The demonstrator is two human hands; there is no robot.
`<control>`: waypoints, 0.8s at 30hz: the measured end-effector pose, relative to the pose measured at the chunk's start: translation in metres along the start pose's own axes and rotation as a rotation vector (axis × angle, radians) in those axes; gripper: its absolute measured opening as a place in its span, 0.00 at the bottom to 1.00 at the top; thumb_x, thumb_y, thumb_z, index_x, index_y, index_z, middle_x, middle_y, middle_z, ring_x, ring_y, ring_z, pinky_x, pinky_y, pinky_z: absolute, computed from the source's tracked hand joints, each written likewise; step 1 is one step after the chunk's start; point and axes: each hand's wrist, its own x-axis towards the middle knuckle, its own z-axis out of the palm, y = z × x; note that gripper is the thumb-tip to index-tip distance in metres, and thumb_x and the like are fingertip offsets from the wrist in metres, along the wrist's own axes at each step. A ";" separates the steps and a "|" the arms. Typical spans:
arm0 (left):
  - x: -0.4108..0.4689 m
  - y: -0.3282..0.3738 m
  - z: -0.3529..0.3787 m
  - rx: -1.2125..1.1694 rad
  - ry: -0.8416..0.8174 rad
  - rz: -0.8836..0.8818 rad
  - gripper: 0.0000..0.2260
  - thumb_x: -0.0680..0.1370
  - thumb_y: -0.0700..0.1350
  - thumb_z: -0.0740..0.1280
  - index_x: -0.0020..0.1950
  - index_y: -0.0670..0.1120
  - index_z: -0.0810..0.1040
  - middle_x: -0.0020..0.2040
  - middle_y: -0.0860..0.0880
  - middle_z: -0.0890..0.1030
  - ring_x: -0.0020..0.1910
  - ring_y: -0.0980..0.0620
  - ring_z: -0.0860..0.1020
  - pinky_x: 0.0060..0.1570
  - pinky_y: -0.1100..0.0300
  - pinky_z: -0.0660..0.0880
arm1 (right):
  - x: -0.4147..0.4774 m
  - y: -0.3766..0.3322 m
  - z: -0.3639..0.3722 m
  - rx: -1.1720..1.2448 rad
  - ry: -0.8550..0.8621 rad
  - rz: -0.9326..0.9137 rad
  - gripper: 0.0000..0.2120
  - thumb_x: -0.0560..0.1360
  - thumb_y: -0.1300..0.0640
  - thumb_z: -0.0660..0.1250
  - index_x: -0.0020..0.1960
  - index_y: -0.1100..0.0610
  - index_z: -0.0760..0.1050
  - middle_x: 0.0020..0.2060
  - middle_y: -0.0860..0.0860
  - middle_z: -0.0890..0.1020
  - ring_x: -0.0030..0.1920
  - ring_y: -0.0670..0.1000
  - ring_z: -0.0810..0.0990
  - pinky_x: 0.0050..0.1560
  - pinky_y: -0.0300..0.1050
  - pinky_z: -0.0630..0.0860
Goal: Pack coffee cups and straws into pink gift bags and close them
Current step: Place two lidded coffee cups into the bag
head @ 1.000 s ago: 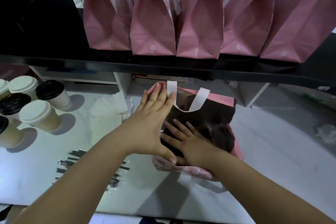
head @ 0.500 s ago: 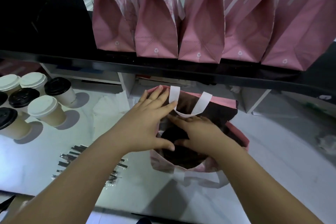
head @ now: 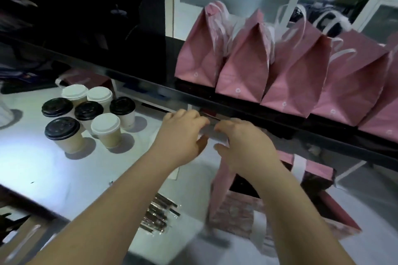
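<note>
Left hand [head: 183,135] and right hand [head: 241,146] curl mid-frame; whether they pinch anything, I cannot tell. The open pink gift bag [head: 237,211], lower right on the counter [head: 64,174], stands unheld and could topple

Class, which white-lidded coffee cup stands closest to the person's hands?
The front white-lidded cup; the other two white-lidded cups stand together in the back row.

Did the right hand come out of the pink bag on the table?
Yes. The right hand has left the mouth of the pink bag and is now above it, near the black shelf edge.
</note>
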 end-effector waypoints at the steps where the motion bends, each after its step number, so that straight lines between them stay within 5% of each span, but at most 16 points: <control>1: -0.004 -0.018 -0.002 0.012 -0.006 -0.021 0.16 0.76 0.54 0.64 0.63 0.55 0.74 0.59 0.52 0.76 0.60 0.47 0.72 0.56 0.50 0.65 | 0.010 -0.013 0.008 -0.002 0.009 -0.013 0.18 0.75 0.52 0.66 0.65 0.50 0.73 0.58 0.49 0.77 0.57 0.54 0.75 0.54 0.49 0.74; 18: -0.117 -0.330 -0.035 0.099 -0.141 -0.422 0.18 0.73 0.52 0.63 0.63 0.57 0.74 0.60 0.55 0.76 0.61 0.49 0.71 0.55 0.55 0.66 | 0.166 -0.260 0.167 0.052 -0.180 -0.197 0.19 0.75 0.49 0.67 0.63 0.52 0.71 0.59 0.51 0.76 0.60 0.56 0.71 0.55 0.51 0.72; 24: -0.154 -0.379 -0.028 0.090 -0.203 -0.510 0.21 0.75 0.53 0.65 0.68 0.60 0.69 0.66 0.57 0.71 0.66 0.51 0.66 0.61 0.53 0.63 | 0.196 -0.333 0.229 0.012 -0.286 -0.291 0.38 0.71 0.44 0.70 0.75 0.48 0.55 0.74 0.56 0.60 0.71 0.63 0.59 0.69 0.58 0.62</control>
